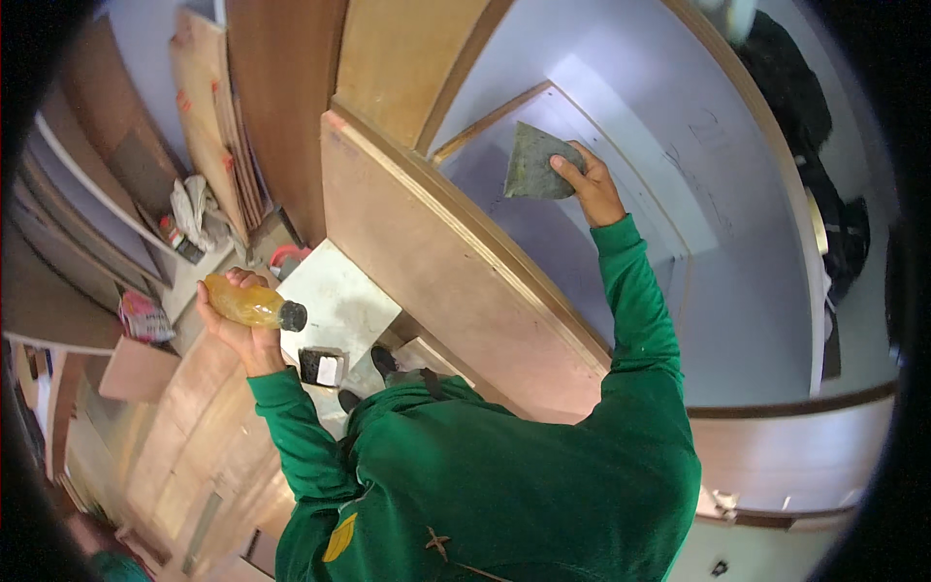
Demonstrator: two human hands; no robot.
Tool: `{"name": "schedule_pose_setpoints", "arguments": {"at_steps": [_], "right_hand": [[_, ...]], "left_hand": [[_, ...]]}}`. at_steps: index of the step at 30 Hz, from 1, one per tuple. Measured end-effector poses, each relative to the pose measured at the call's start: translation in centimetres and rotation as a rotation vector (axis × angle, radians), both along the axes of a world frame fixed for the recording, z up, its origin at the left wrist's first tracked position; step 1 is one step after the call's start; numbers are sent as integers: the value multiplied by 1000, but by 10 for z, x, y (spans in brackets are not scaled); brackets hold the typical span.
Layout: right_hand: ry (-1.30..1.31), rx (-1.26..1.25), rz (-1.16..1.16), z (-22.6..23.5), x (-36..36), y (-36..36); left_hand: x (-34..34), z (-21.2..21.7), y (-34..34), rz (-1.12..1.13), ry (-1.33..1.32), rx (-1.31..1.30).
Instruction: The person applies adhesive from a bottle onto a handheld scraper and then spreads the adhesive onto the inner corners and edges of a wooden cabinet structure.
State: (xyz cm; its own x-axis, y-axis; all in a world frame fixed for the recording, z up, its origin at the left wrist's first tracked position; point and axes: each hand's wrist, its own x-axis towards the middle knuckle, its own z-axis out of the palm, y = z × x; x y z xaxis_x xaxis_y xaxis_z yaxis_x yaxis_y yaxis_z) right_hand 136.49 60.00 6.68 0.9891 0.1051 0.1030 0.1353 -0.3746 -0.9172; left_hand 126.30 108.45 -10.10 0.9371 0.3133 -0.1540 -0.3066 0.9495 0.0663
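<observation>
My left hand is closed around a clear bottle of yellowish-amber liquid, tipped sideways with its black cap toward the right. Out to the right, my right hand grips a flat grey-green pad by one edge, thumb on top. The pad is held over a large pale lilac panel with wooden edging; whether it touches the surface I cannot tell.
A tall wooden board edge runs between my arms. Below lies a white board with a small black box near my shoes. Leaning wood sheets, a crumpled cloth and a reddish bowl are at the left.
</observation>
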Motion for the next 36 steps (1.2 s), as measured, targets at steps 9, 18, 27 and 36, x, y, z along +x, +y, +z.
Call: {"name": "schedule_pose_setpoints", "arguments": {"at_steps": [9,18,27,36], "right_hand": [[262,829,-148,-45,-127,71],[373,1153,-152,-92,-178,183],[258,1174,-99,-77,-181,213],[233,1234,-42,-84,-174,230]], "left_hand": [[50,86,-36,-176,-214,107],[49,184,-79,-129,-353,535],[46,226,-91,-67,-456,924],[53,235,-90,-85,-463,1006]]}}
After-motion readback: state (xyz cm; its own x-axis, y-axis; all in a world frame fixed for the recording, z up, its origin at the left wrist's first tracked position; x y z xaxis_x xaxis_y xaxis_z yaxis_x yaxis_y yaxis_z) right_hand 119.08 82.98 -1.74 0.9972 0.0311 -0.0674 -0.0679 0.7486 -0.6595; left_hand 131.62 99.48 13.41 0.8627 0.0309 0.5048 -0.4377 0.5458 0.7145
